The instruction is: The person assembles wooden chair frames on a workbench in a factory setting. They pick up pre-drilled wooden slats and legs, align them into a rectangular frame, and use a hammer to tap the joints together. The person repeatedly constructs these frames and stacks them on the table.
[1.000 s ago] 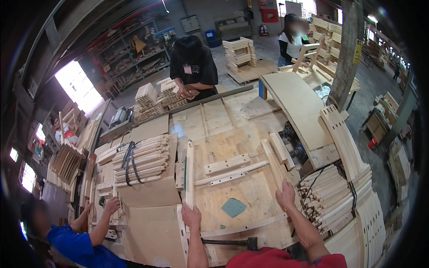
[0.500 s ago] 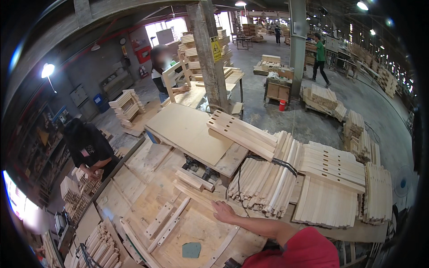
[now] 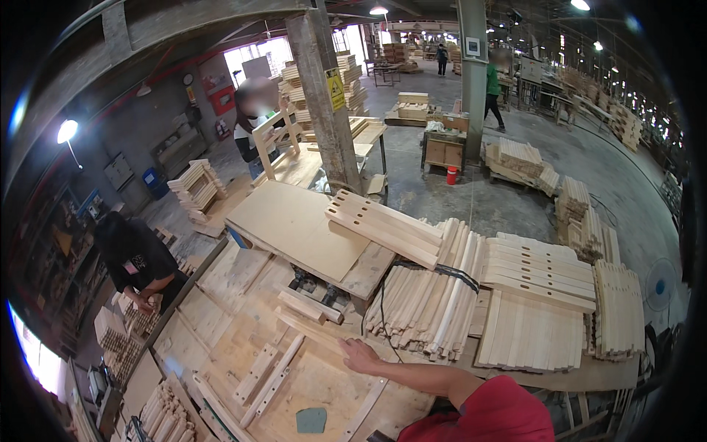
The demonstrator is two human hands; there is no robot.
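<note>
Across one workbench (image 3: 317,384), one right hand (image 3: 359,356) touches one wooden rail (image 3: 313,330), grip unclear.

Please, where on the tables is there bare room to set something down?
Bare patches: the tan sheet, left of the slotted slats; the plywood between the right hand and the green piece. It is crowded farther right, with the tied stick bundle and the stacked boards.

Pale and slim, the wooden strip (image 3: 313,328) lies on the table (image 3: 324,377), bare light timber showing along its length! It's slanting now, far end to the left, near end to the right, that near end partly hidden, and it looks straight, plain and unpainted.
</note>
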